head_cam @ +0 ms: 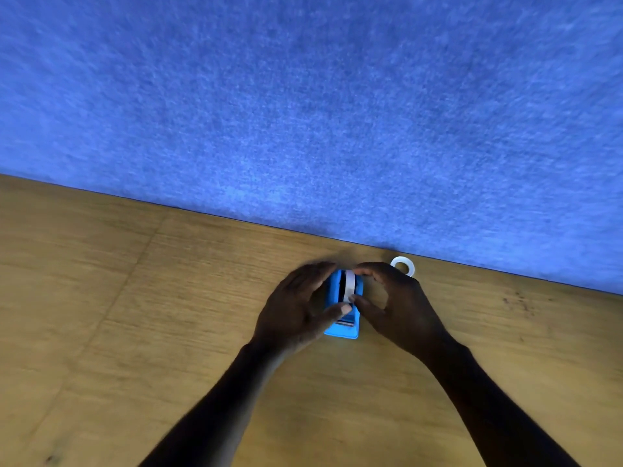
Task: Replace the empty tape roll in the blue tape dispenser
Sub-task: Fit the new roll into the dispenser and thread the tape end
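Observation:
The blue tape dispenser [347, 326] stands on the wooden table [168, 315], its cutter end toward me. A white tape roll [349, 285] sits upright in its slot. My left hand [296, 308] cups the dispenser's left side, thumb resting near the cutter. My right hand [401, 305] pinches the roll between thumb and forefinger from the right. A second white roll [403, 264] lies flat on the table just behind my right hand, partly hidden by it.
A blue felt partition [303, 112] rises straight from the table's far edge, close behind the dispenser. Bare wood extends left, right and toward me.

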Motion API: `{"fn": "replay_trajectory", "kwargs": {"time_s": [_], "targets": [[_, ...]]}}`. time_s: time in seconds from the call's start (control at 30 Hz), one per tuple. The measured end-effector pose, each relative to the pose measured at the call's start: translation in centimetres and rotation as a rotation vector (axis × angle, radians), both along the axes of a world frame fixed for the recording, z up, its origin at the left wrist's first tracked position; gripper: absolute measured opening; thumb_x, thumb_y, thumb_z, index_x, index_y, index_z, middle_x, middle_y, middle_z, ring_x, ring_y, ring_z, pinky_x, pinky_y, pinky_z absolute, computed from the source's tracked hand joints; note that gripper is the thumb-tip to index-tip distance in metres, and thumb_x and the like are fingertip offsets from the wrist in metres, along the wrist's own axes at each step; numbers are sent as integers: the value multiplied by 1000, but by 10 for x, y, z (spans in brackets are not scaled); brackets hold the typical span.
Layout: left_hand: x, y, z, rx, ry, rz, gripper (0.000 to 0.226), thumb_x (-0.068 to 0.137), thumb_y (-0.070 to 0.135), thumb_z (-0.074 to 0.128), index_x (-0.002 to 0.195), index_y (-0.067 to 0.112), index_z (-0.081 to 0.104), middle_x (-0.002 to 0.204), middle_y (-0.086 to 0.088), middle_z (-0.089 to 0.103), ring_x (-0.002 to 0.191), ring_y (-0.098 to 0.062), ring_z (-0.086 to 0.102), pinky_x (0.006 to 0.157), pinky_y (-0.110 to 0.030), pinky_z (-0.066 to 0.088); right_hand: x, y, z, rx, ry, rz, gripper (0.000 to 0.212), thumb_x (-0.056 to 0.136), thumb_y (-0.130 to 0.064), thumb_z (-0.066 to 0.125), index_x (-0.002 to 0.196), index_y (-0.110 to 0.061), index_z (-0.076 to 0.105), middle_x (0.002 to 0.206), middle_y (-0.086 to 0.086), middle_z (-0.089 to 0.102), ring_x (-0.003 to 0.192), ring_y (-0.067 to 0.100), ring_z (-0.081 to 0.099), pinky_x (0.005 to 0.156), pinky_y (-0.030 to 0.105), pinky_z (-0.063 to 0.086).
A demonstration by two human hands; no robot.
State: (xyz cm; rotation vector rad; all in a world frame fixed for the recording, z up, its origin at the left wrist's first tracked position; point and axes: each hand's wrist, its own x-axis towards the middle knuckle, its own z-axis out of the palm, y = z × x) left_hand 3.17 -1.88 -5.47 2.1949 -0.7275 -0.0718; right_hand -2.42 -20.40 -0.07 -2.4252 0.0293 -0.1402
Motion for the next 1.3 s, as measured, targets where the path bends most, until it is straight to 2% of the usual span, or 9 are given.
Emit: {"fn": "replay_trajectory", "kwargs": {"time_s": [0.17,0.3,0.47,0.6,0.7,0.93,1.1,1.3], "targets": [[2,-1,-1,-50,1,6,61,86,56,62,139,26,57,141,9,59,134,-6,48,110,-28,42,1,3,0,-30,-69,28,33,79,-17,76,110,-16,65,112,-2,69,102,12,63,84,22,49],[2,0,-1,-25,16,-10,62,87,58,59,140,26,56,142,8,58,136,-8,47,111,-34,43,-1,4,-2,-63,-65,0,44,79,-20,77,119,-16,60,118,-1,68,106,13,62,85,24,49],[1,-1,0,-34,46,-3,62,88,60,53,140,26,57,143,7,58,137,-8,47,111,-37,43,-2,3,-4,-79,-78,25,52,78,-20,77,126,-15,57,121,1,65,110,16,61,87,35,55],[2,-2,0,-37,48,2,60,90,58,53,140,26,57,143,7,58,137,-8,47,111,-38,44,-2,1,-5,-68,-106,14,42,80,-20,76,119,-14,62,114,1,67,103,15,62,84,35,55],[2,-1,-1,-2,36,3,60,90,60,51,141,29,54,145,8,56,137,-5,44,112,-32,41,1,1,-7,-97,-134,18,32,80,-20,76,110,-12,68,107,2,68,95,16,65,79,35,56],[2,0,-4,17,36,14,60,90,62,50,142,32,53,146,10,55,137,-3,43,111,-27,39,2,-2,-9,-166,-197,57,28,80,-20,77,105,-11,72,104,3,71,92,17,68,74,35,58],[2,0,-3,0,32,26,56,90,57,56,140,33,55,144,10,56,136,-4,45,110,-29,42,5,-2,-8,-179,-279,67,11,80,-11,75,91,-11,76,95,4,74,84,19,70,68,35,58],[2,0,-5,1,34,37,56,89,59,58,140,37,54,143,15,55,136,2,42,110,-23,39,7,0,-3,-196,-267,97,8,78,-8,77,85,-10,75,92,3,74,81,16,70,67,31,58]]}}
